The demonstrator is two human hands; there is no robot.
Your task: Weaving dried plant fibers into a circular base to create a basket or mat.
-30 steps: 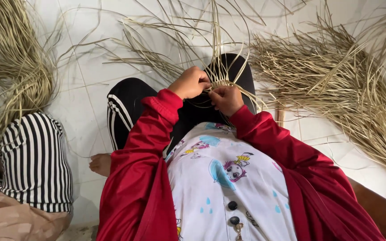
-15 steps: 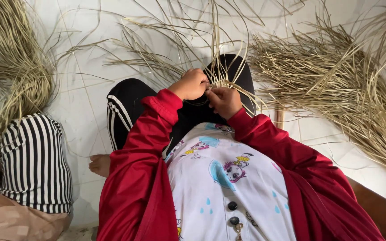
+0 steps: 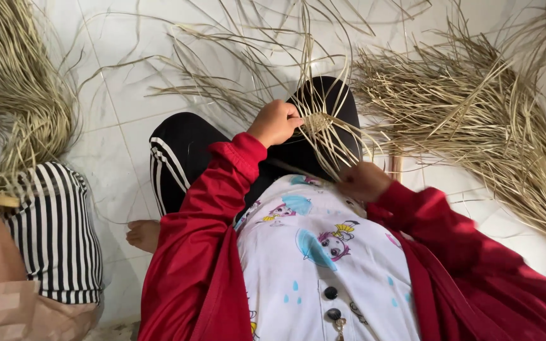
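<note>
Change since the earlier view: the right hand has left the weave centre and drawn back toward the body, to about 5 o'clock of the woven knot. It was pressed against the left hand at the knot a moment ago. The pull suggests a strand is being tensioned through the weave.

Near field: the right hand is motion-blurred, just above the white printed shirt. Its fingers appear curled together around pale straw strands that run up to the knot; the exact grip cannot be resolved. The red sleeve bends at the elbow, forearm angled toward 10 o'clock.

Mid field: the left hand stays at the knot, wrist flexed, knuckles up, fingers closed and pinching the woven centre from its 9 o'clock side. The knot rests over the black-trousered knee, strands radiating toward 12 o'clock.

Far field: a large straw pile lies on the white tile floor at 2 o'clock; a second straw bundle lies at 10 o'clock. A seated person in a striped shirt is at 8 o'clock.
</note>
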